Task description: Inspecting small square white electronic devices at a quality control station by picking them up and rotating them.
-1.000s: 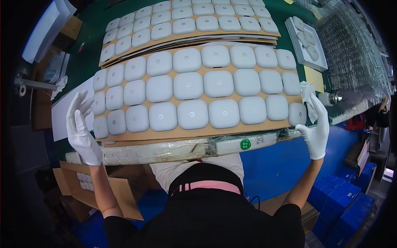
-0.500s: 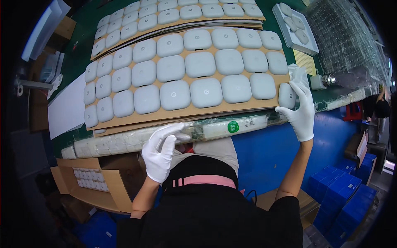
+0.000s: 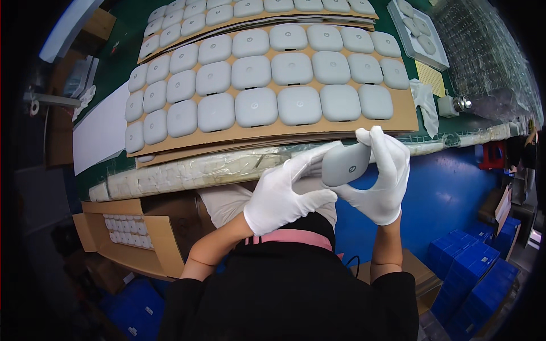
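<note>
A rounded-square, pale grey plastic case [image 3: 345, 165] is held up in front of the bench edge, tilted, with a small round mark on its face. My right hand [image 3: 380, 179], in a white glove, grips its right side between fingers and thumb. On the other side, my gloved left hand [image 3: 287, 190] curves around the case's left edge, its fingertips meeting the edge and its thumb below. Part of the left fingers is hidden behind the case. Beyond my hands, rows of similar cases lie on a cardboard sheet [image 3: 405, 113], with a bare spot at its near right corner.
Behind is another cardboard stack [image 3: 364, 23] of cases. A white tray [image 3: 441, 59] with several cases stands back right, near a white cloth [image 3: 425, 108] and a metal-topped bottle [image 3: 455, 105]. An open carton [image 3: 162, 241] sits lower left; blue boxes [image 3: 463, 256] are stacked lower right.
My right hand has lifted the case off the sheet's near right corner and brought it left toward my body. My left hand has moved right to meet it.
</note>
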The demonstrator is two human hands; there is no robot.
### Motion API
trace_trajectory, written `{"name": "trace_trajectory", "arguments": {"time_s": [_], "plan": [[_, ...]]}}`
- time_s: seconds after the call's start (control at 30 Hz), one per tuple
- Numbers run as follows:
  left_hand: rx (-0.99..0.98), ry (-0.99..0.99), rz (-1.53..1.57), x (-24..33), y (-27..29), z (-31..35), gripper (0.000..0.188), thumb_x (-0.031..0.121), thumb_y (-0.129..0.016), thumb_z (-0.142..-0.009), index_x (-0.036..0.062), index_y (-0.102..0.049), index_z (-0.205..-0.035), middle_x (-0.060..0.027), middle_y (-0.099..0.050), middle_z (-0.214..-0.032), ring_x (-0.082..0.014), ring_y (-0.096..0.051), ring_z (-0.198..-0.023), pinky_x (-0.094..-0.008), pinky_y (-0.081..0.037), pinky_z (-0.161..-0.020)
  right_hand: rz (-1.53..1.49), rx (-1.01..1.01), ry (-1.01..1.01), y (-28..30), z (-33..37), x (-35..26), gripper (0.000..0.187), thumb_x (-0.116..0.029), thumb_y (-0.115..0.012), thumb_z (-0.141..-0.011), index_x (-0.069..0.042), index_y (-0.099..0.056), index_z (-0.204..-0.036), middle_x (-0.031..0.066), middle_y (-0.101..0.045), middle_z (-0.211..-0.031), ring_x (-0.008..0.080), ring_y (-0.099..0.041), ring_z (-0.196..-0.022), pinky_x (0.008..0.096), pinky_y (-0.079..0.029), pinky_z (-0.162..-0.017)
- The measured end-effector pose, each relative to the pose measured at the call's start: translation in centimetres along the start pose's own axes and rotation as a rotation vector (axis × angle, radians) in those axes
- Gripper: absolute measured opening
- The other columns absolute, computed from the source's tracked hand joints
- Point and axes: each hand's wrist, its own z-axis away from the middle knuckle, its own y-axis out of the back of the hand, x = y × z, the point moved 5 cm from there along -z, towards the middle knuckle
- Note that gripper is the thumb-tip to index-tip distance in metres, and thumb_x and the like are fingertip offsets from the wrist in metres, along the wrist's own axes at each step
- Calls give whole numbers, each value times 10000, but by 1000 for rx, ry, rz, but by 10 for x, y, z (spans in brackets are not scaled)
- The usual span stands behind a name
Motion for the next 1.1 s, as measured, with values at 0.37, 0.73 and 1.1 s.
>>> {"name": "trace_trajectory", "arguments": {"time_s": [0.37,0.73,1.1], "plan": [[103,42,-48,0,58,44,356,-25,-710,-860,-24,-622,-1205,-82,-716,-1049,-116,-642,-896,-234,-515,-799,-312,139,-36,-62,1,-47,1070,-69,-907,-584,-22,-323,-1479,223,-447,-1427,356,-552,-1242,413,-500,-1041],[147,120,221,-14,74,52,305,-54,-682,-869,-19,-614,-1165,-88,-694,-1066,-134,-638,-922,-244,-512,-840,-7,-21,168,-66,-16,-81,790,-408,-821,-736,-21,-525,-1358,208,-456,-1447,351,-526,-1265,464,-469,-1037],[76,166,362,-40,81,55,408,43,-673,-915,-9,-526,-1292,-98,-631,-1182,-161,-631,-1020,-275,-524,-896,-431,99,-163,-62,-1,-49,747,-652,-390,-964,-15,-598,-1295,203,-567,-1361,334,-525,-1268,452,-397,-1081]]}}
